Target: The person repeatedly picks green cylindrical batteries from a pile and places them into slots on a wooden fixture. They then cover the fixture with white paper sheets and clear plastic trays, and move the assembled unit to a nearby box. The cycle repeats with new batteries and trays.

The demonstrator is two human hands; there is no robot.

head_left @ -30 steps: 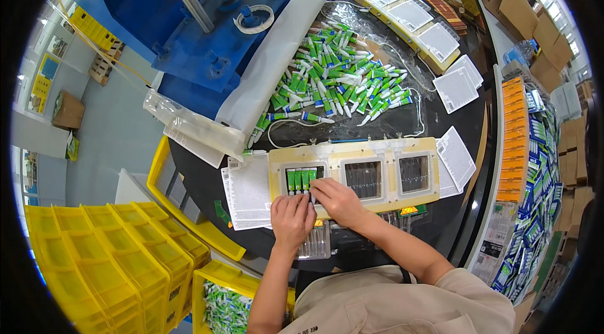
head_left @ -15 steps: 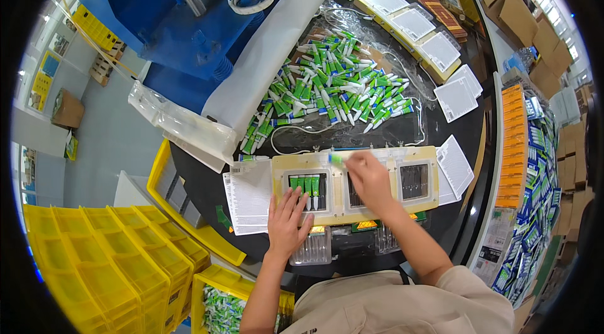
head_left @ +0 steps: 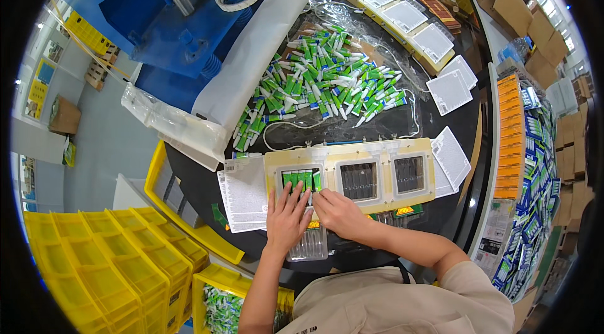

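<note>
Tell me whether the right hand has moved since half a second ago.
Yes: judged against the pale yellow frame, the right hand has moved left and down toward the frame's lower edge.

On the table, the three-window frame has a row of tubes in its left window and cards beside it at left and right. Behind it lies a heap of tubes, between the press on the left and a second frame on the right. Stacked crates stand front left.
</note>
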